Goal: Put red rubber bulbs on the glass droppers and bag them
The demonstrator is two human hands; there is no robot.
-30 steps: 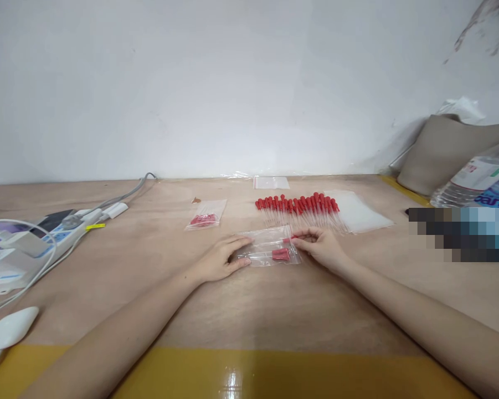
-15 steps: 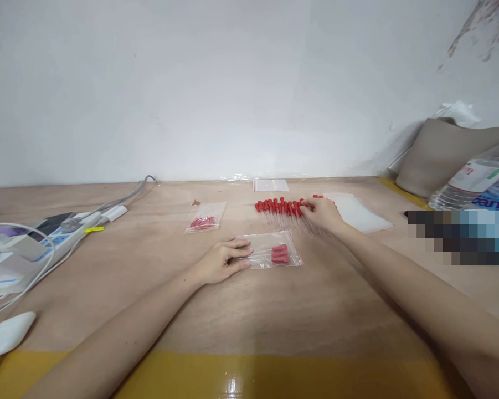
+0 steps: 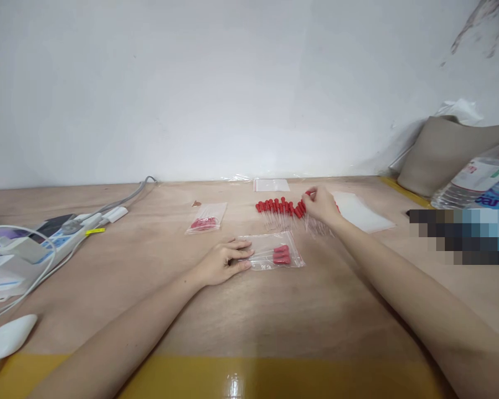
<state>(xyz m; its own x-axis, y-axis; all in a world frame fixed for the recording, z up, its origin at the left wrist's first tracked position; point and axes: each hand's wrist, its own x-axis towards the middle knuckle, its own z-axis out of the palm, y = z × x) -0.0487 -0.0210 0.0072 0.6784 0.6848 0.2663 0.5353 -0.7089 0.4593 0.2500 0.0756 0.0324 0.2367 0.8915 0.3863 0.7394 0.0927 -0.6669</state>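
Observation:
My left hand lies with its fingers outstretched on the left end of a clear zip bag. In that bag are a few droppers with red bulbs and thin clear stems. Farther back, several loose red-bulbed droppers lie side by side, bulbs toward the wall. My right hand is over the right part of this row, its thumb and fingers pinched around a red bulb; the hand hides some droppers. To the left lies another zip bag with red-bulbed droppers in it.
A stack of clear bags lies right of the row, and a white-looking bag lies by the wall. At left are a power strip with cables and a white object. A water bottle stands at far right.
My right hand has shifted slightly and now pinches a bulb at the back of the row. Droppers near it lie at different angles. My left hand stays on the bag.

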